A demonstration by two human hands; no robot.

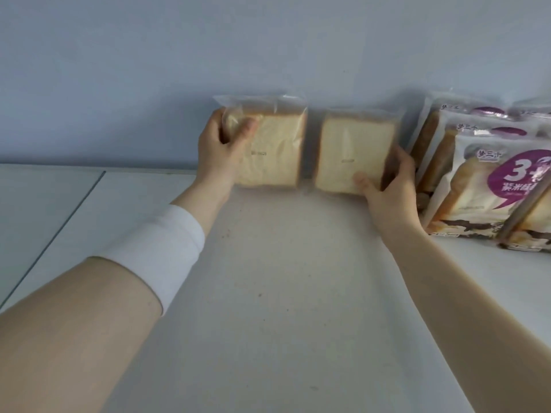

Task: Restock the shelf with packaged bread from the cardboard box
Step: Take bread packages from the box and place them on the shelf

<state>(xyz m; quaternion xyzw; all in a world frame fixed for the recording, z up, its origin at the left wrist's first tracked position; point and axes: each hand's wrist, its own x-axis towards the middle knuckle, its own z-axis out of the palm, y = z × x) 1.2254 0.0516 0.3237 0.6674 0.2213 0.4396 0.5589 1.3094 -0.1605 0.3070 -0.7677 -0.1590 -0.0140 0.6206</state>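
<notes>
Two clear-wrapped packs of sliced white bread stand upright side by side at the back of the white shelf (268,278), against the wall. My left hand (220,147) grips the left bread pack (277,150) by its upper left corner. The lower right corner of the right bread pack (351,150) is held by my right hand (384,186). A narrow gap separates the two packs. The cardboard box is out of view.
Several printed purple-and-white bread packs (489,180) stand in rows at the shelf's right end, just beside my right hand. A seam (56,234) runs across the shelf on the left. A pale wall (268,55) closes the back.
</notes>
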